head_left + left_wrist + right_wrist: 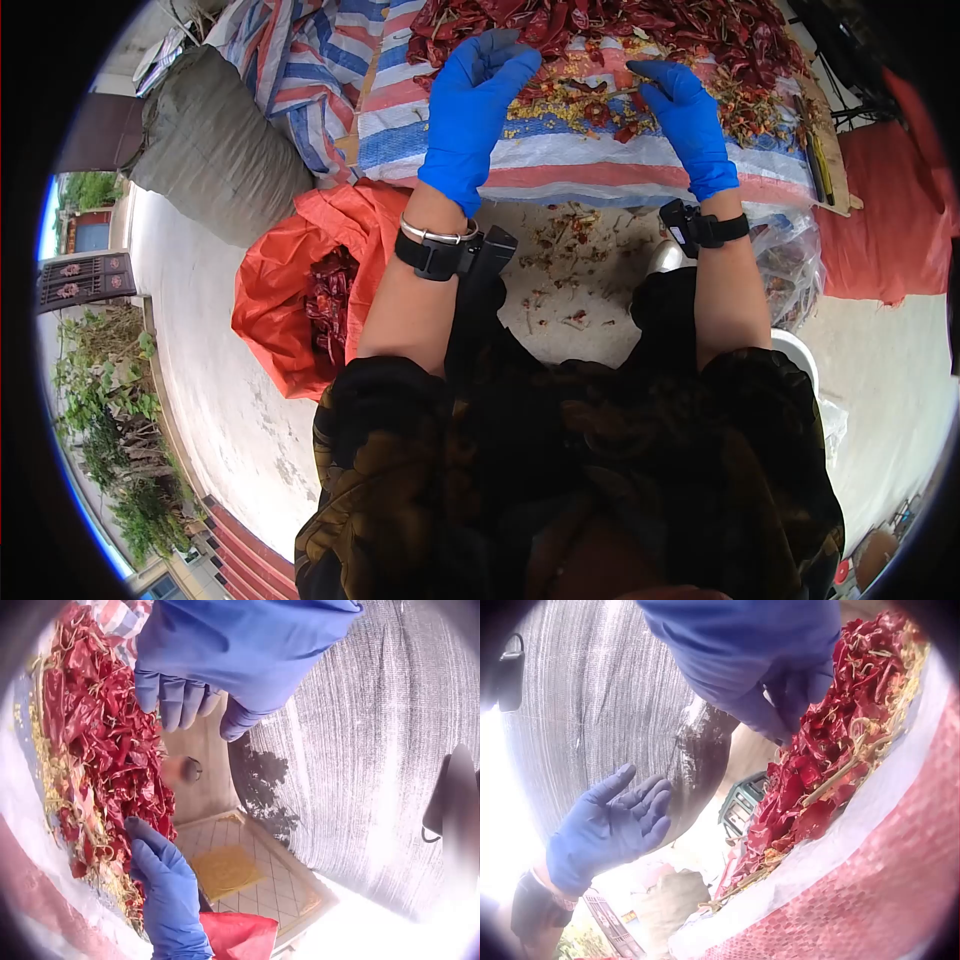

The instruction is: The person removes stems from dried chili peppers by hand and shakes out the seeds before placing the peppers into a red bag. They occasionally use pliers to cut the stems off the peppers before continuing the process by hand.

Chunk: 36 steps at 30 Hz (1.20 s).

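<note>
Looks like picking over chillies (745, 35) heaped on the striped sheet (600, 176); left hand (468, 115) grip released, right hand (690, 125) grip can't tell, next move probably needs a light fingertip pinch.

dried chillies (600, 22): cut by head view's top | right hand (742, 652): cut by right wrist view's top
</note>
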Each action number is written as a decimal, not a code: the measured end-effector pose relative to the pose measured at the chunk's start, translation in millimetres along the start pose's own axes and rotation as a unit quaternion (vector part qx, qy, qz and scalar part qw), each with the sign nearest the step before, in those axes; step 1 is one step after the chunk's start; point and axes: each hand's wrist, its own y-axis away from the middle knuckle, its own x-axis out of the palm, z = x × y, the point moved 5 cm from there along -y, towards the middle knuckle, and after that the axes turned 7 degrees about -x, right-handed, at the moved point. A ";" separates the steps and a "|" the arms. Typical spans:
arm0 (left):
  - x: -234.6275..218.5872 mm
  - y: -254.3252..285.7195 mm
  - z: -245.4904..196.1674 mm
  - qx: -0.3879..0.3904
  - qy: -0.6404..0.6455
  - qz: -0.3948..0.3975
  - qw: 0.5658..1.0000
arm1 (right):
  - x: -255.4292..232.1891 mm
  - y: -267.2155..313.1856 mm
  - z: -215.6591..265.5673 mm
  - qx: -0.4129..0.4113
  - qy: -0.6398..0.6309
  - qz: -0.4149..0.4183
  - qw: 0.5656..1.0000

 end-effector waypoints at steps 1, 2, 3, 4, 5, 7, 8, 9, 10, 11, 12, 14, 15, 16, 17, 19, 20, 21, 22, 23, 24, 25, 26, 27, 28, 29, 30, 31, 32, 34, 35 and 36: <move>7.4 -2.6 11.8 -0.018 0.004 0.004 1.000 | 3.7 -1.5 -5.2 0.003 0.003 0.000 1.000; 10.8 -4.8 22.4 -0.035 0.007 0.007 0.999 | 8.6 -3.3 -5.5 -0.046 0.085 0.014 0.995; 10.4 -5.8 31.0 -0.038 0.008 0.010 0.999 | 14.7 -6.2 -4.9 -0.096 0.167 0.028 0.981; 7.4 -5.6 40.5 -0.055 0.063 -0.006 0.996 | 20.8 -7.1 -4.9 -0.071 0.165 0.053 0.982; 4.6 -4.1 50.4 -0.075 0.118 -0.020 0.990 | 24.5 -7.9 -2.4 -0.067 0.170 0.049 0.982; -6.3 -3.5 68.4 -0.090 0.141 -0.055 0.984 | 31.0 -9.8 -7.9 0.013 0.235 0.151 0.960; -10.8 -3.5 78.9 -0.100 0.137 -0.067 0.983 | 32.3 -6.8 -22.1 -0.039 0.259 0.125 0.957; -10.5 -2.6 83.7 -0.099 0.154 -0.083 0.980 | 31.4 -6.8 -25.6 -0.031 0.296 0.128 0.946; -10.2 -5.3 88.0 -0.109 0.149 -0.082 0.979 | 30.4 -8.8 -23.4 -0.040 0.312 0.120 0.942; -8.5 -7.7 91.3 -0.115 0.159 -0.070 0.978 | 28.5 -8.2 -21.5 -0.051 0.324 0.116 0.938; -7.8 -10.4 87.5 -0.104 0.144 -0.058 0.982 | 20.8 -9.2 -20.2 -0.044 0.334 0.115 0.935; -4.6 -16.6 82.1 -0.074 0.163 -0.050 0.983 | 0.4 -18.5 -14.2 -0.031 0.261 0.031 0.964; -3.8 -17.2 82.6 -0.075 0.168 -0.049 0.982 | -7.8 -23.0 -15.9 -0.030 0.265 0.033 0.963; -4.7 -16.0 82.6 -0.071 0.163 -0.059 0.982 | -27.4 -26.8 -17.2 -0.050 0.266 -0.038 0.962; -6.4 -13.2 82.9 -0.067 0.157 -0.070 0.983 | -45.6 -26.5 -17.6 -0.069 0.265 -0.108 0.956; -9.4 -8.8 87.4 -0.068 0.153 -0.072 0.983 | -69.4 -23.5 -24.9 -0.015 0.318 -0.140 0.938; -10.6 -7.1 89.7 -0.068 0.147 -0.074 0.984 | -78.1 -21.3 -31.4 0.008 0.402 -0.129 0.906; -11.5 -4.7 90.9 -0.065 0.145 -0.073 0.985 | -78.5 -20.4 -34.8 0.006 0.400 -0.132 0.907; -12.8 -1.6 91.9 -0.060 0.130 -0.085 0.986 | -79.4 -18.5 -36.7 -0.001 0.431 -0.146 0.890; -13.1 0.9 93.6 -0.055 0.115 -0.097 0.987 | -81.4 -16.2 -38.9 -0.008 0.462 -0.161 0.872; -12.7 3.2 95.7 -0.048 0.113 -0.100 0.987 | -76.8 -16.3 -35.7 -0.007 0.462 -0.164 0.872; -11.7 4.6 98.2 -0.045 0.111 -0.097 0.988 | -63.6 -19.8 -30.5 -0.025 0.418 -0.146 0.897; -11.4 7.2 101.0 -0.051 0.104 -0.099 0.988 | -50.4 -22.0 -24.7 -0.042 0.371 -0.126 0.919; -10.9 9.3 101.6 -0.057 0.096 -0.101 0.989 | -40.9 -21.6 -21.3 -0.041 0.369 -0.128 0.920; -9.4 10.4 98.7 -0.056 0.092 -0.101 0.989 | -27.4 -21.4 -21.9 -0.036 0.361 -0.092 0.927; -7.8 10.3 95.9 -0.069 0.094 -0.099 0.988 | -15.7 -21.0 -21.8 -0.033 0.349 -0.055 0.935; -6.8 8.2 92.0 -0.081 0.096 -0.098 0.987 | -9.1 -20.8 -23.1 -0.021 0.340 -0.036 0.940; -6.4 3.4 84.8 -0.079 0.090 -0.103 0.987 | -6.0 -21.5 -23.1 -0.023 0.332 -0.035 0.942; -4.6 -4.2 78.3 -0.088 0.130 -0.101 0.982 | -2.7 -21.6 -23.4 -0.023 0.338 -0.022 0.940; -0.1 -21.6 60.5 -0.098 0.194 -0.103 0.971 | 1.1 -21.5 -21.5 -0.024 0.342 -0.007 0.939; 1.1 -31.0 49.6 -0.096 0.188 -0.109 0.971 | 1.9 -22.2 -22.0 -0.026 0.334 -0.006 0.942; 6.4 -40.8 38.4 -0.089 0.208 -0.074 0.971 | 2.0 -22.1 -24.4 -0.027 0.331 -0.004 0.943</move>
